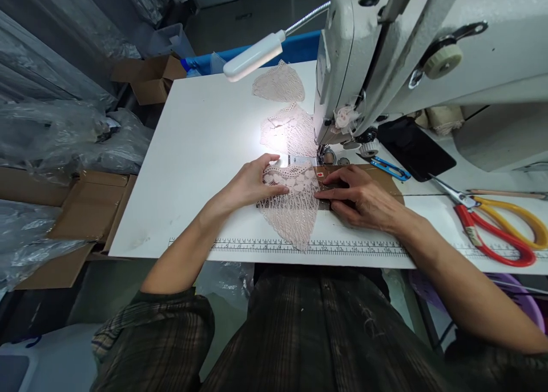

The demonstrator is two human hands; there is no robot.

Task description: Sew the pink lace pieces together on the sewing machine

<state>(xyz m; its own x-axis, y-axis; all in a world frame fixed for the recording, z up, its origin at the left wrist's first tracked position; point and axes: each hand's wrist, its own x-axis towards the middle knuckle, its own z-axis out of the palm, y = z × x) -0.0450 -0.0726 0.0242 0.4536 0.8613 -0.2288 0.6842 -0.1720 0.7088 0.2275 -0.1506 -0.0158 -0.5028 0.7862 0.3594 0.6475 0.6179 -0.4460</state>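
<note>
A pale pink lace piece (293, 209) lies on the white sewing table (201, 152), just in front of the needle of a white industrial sewing machine (385, 55). My left hand (252, 182) rests on the lace's left edge, fingers spread and pressing it flat. Flat on the right edge of the lace lies my right hand (359, 197), fingers stretched over a brown card (385, 178) beside the presser foot. Two more pink lace pieces (287, 128) trail behind the needle under the lamp's light.
Red-and-yellow scissors (496, 226) and blue thread snips (389, 168) lie to the right, near a black phone (415, 146). A ruler strip (308, 246) runs along the table's front edge. A white gooseneck lamp (252, 56) hangs over the table. Cardboard boxes (85, 209) and plastic bags stand at left.
</note>
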